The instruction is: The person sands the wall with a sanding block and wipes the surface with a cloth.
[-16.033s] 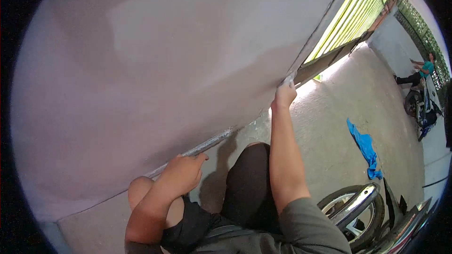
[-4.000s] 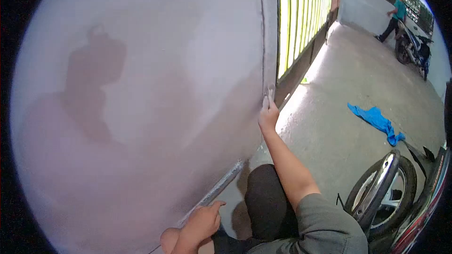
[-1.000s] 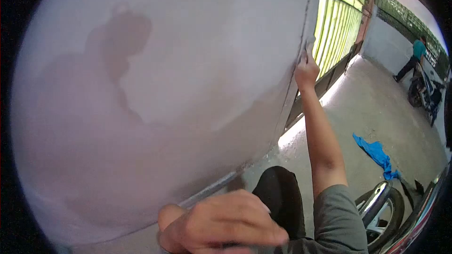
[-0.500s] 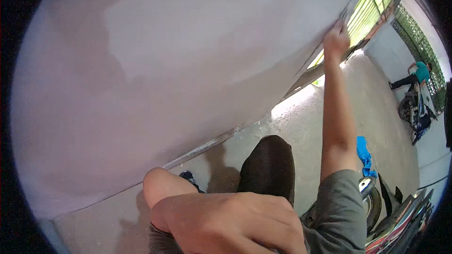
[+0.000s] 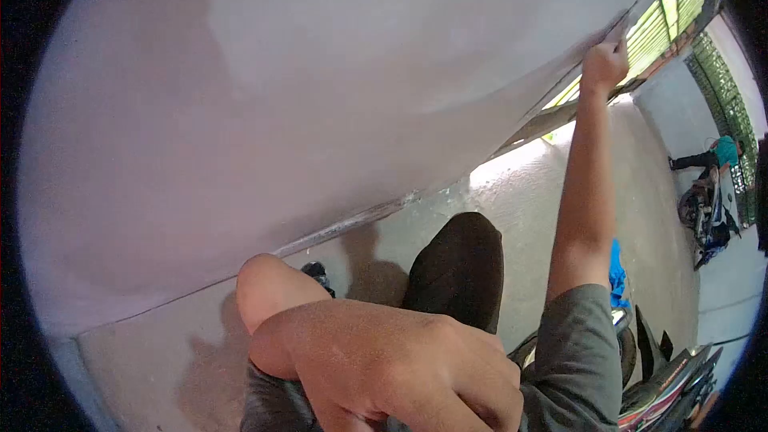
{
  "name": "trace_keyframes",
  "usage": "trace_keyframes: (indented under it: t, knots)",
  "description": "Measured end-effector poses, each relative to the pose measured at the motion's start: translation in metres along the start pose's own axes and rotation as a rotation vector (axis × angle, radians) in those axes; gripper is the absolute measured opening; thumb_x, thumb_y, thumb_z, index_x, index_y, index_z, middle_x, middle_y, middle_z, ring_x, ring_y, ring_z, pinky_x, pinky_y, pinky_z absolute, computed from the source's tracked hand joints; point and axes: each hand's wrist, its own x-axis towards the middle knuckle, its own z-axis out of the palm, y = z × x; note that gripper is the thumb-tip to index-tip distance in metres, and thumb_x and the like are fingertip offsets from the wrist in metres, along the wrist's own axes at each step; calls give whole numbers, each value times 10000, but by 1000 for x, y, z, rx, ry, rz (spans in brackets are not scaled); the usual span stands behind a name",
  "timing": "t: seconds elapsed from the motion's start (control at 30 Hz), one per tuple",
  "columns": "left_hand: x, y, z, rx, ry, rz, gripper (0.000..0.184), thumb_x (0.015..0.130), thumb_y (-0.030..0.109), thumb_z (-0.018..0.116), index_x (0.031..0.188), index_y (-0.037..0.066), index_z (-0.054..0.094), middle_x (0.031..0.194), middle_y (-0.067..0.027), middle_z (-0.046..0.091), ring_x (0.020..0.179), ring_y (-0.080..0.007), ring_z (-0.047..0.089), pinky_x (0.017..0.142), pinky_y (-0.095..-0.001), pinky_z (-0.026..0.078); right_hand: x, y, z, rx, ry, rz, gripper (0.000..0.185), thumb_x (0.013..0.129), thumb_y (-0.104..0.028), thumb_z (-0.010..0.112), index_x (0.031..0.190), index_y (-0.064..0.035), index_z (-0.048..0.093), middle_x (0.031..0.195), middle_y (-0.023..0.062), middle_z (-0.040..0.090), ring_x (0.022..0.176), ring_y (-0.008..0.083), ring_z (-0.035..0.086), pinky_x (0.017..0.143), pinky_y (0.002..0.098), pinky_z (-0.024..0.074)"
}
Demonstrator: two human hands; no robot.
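Note:
My right hand is at the end of my outstretched arm, at the edge of the pale wall beside a bright slatted opening. Its fingers are curled closed against that edge; whatever they hold, if anything, is too small to make out. Close to the camera, low in the view, is my left hand. Its back faces me and its fingers bend down out of sight, so its palm and anything in it are hidden. Below are a bare knee and a dark-covered knee.
A parked motorcycle stands close on my right. Blue cloth lies on the concrete floor beyond it. Farther off, a person in a teal top is beside another motorcycle. A ledge runs along the wall's base.
The view has shifted slightly. My right hand appears farther right and stays by the wall edge. My left hand sits slightly higher in view, and the distant person bends lower.

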Motion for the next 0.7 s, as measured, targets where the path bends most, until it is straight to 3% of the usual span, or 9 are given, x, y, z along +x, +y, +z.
trace_keyframes:
  t: [0.1, 0.13, 0.2, 0.23, 0.27, 0.3, 0.4, 0.47, 0.7]
  knots:
    - [-2, 1, -2, 34, -6, -34, 297, 839, 149, 664, 1105, 22, 699, 932, -153, 685, 779, -323, 657, 674, -415, 503, -85, 11, -23, -227, -204, 266, 501, 1002, -431, 410, 1352, -102, 554, 1195, 231, 638, 1128, 388, 604, 953, 401, 462]
    - [-3, 4, -9, 41, -1, -37, 297, 839, 149, 664, 1105, 22, 699, 932, -153, 685, 779, -323, 657, 674, -415, 503, -114, 38, -18, -93, -73, -1, 444, 999, -355, 430, 1327, -97, 580, 1143, 220, 665, 1063, 368, 632, 923, 407, 474]
    - [-8, 14, -26, 93, -176, -335, 239, 865, 133, 589, 1040, 30, 715, 989, -150, 696, 885, -305, 646, 823, -414, 483, -140, 37, -42, -166, -148, 266, 369, 992, -255, 446, 1246, -68, 635, 1083, 191, 691, 1015, 325, 647, 899, 377, 484]
    - [-14, 9, -28, 106, -164, -340, 239, 865, 133, 589, 1040, 30, 715, 989, -150, 696, 885, -305, 646, 823, -414, 483, -142, 49, -42, -6, -20, 240, 325, 958, -157, 430, 1079, 13, 679, 1010, 155, 714, 921, 267, 659, 835, 358, 498]
    - [-22, 2, -32, 161, -59, -370, 242, 862, 131, 595, 1050, 29, 710, 987, -148, 689, 894, -310, 641, 824, -414, 481, -142, 62, -47, -64, 38, 344, 331, 960, -179, 438, 1033, 33, 681, 985, 119, 710, 886, 212, 646, 800, 329, 501]
    - [-28, -4, -35, 211, 45, -399, 248, 860, 129, 601, 1060, 27, 705, 986, -146, 681, 903, -315, 636, 826, -413, 479, -134, 46, -52, -77, 89, 470, 309, 966, -152, 424, 957, 32, 673, 966, 156, 712, 808, 230, 661, 734, 341, 515]
    - [-32, -15, -39, 493, 116, -631, 273, 863, 151, 624, 1099, 28, 682, 982, -137, 675, 901, -317, 630, 830, -408, 480, -116, 42, -47, 164, 272, 695, 314, 973, -172, 447, 967, 59, 660, 933, 137, 697, 792, 233, 657, 710, 341, 518]
    - [-38, -28, -42, 668, 84, -737, 292, 864, 164, 630, 1121, 30, 669, 983, -133, 676, 896, -321, 626, 831, -406, 481, -107, 39, -38, 568, 385, 954, 279, 972, -165, 489, 1004, 71, 635, 940, 108, 675, 817, 230, 651, 725, 340, 520]
    - [-124, -72, -50, 970, 153, -1120, 353, 888, 278, 630, 1156, 49, 636, 970, -115, 672, 941, -311, 622, 849, -417, 477, -125, 40, -29, 443, 366, 503, 244, 969, -119, 575, 1120, 71, 584, 1147, 152, 628, 970, 196, 625, 841, 311, 506]
